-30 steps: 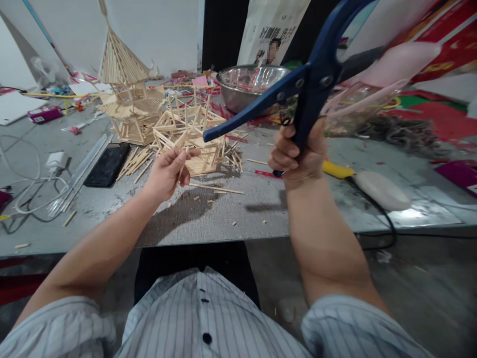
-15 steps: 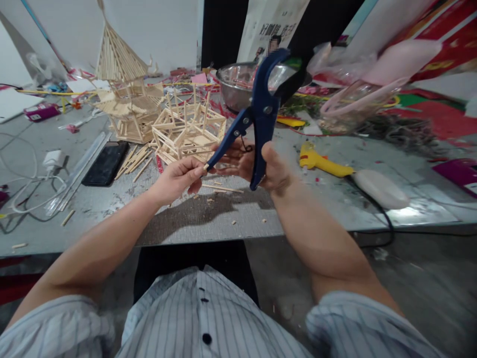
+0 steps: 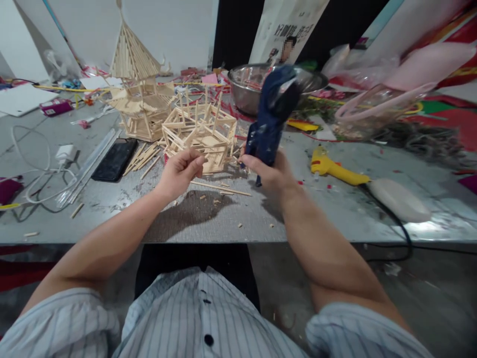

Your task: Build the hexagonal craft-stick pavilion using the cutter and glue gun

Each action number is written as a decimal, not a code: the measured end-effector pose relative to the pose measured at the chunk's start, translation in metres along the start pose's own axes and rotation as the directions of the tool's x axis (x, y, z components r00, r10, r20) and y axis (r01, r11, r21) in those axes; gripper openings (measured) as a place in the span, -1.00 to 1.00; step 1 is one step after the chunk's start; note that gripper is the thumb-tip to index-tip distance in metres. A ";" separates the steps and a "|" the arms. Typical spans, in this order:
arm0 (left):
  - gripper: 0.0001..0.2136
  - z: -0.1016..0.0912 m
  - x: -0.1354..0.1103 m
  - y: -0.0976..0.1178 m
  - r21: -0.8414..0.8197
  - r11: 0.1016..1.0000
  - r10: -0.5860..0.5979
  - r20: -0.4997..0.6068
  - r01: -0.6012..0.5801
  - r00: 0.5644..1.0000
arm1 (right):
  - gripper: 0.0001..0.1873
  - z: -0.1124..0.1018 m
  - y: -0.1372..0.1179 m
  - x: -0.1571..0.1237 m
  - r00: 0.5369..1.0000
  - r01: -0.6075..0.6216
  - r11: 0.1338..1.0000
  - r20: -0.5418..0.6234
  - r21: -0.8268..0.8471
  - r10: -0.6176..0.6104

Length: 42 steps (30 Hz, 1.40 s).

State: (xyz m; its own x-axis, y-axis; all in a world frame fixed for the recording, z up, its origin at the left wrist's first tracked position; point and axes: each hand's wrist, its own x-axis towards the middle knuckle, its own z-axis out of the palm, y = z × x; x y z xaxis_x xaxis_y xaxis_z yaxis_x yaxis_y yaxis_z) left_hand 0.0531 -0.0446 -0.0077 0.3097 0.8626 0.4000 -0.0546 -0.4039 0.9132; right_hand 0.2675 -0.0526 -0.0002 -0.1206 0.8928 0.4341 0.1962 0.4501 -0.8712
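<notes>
right hand (image 3: pixel 270 171) is wrapped round a dark-blue hand cutter with a rounded head (image 3: pixel 270 117), up over the grey tabletop (image 3: pixel 238 214); left hand (image 3: pixel 182 173) is curled near a pale wooden-stick frame (image 3: pixel 210 141), can't tell if it's pinching anything

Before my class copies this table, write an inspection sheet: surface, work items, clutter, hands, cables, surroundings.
Surface: grey tabletop, strewn with wood scraps.
Work items: stick tower, upright, beside an open stick frame; blue cutter, blurred.
Clutter: phone, yellow glue gun, metal bowl.
Hands: right hand grips the blue cutter; left hand curled, contents unclear.
Cables: white cable looped at left; black cable from the glue gun droops past the tabletop's edge.
Surroundings: pale wall and printed poster behind.
</notes>
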 end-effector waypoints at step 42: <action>-0.53 -0.003 -0.001 0.008 0.121 0.980 0.162 -0.031 -0.157 0.986 | -0.56 0.021 0.011 -0.006 0.984 0.108 0.558 0.169 -0.823 0.058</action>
State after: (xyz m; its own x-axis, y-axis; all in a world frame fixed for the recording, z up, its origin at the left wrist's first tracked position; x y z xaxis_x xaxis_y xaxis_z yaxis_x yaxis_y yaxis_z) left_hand 0.0491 -0.0477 -0.0008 0.2673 0.7946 0.5451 0.0129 -0.5686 0.8225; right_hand 0.2503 -0.0534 -0.0168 -0.2713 0.9013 0.3376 0.8972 0.3638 -0.2503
